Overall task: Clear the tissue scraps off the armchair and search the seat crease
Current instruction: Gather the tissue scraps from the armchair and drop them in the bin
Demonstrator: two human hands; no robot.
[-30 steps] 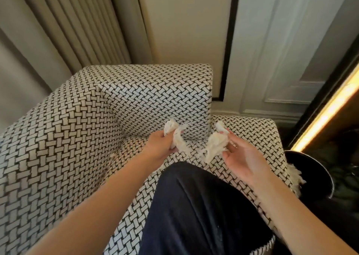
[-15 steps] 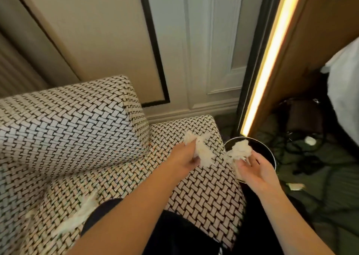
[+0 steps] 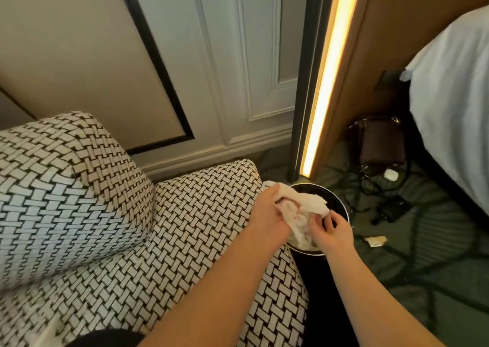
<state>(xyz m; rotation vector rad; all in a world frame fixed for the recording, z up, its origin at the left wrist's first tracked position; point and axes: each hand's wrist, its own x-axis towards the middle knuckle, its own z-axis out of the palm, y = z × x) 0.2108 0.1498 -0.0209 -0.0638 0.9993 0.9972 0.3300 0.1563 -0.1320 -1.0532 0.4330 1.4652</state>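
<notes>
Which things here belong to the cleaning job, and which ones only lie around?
For the job: tissue scraps, left hand and right hand holding them, black bin below, armchair.

Only lying about: brown bag, cables, small white object, wrapper on the carpet, bed.

Hotel-style bedroom: bed, armchair, panelled wall.

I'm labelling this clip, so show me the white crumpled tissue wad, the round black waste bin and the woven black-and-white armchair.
white crumpled tissue wad (image 3: 311, 201): head view, its upper fold.
round black waste bin (image 3: 334, 199): head view, far inner wall.
woven black-and-white armchair (image 3: 206, 214): head view, arm top.
</notes>
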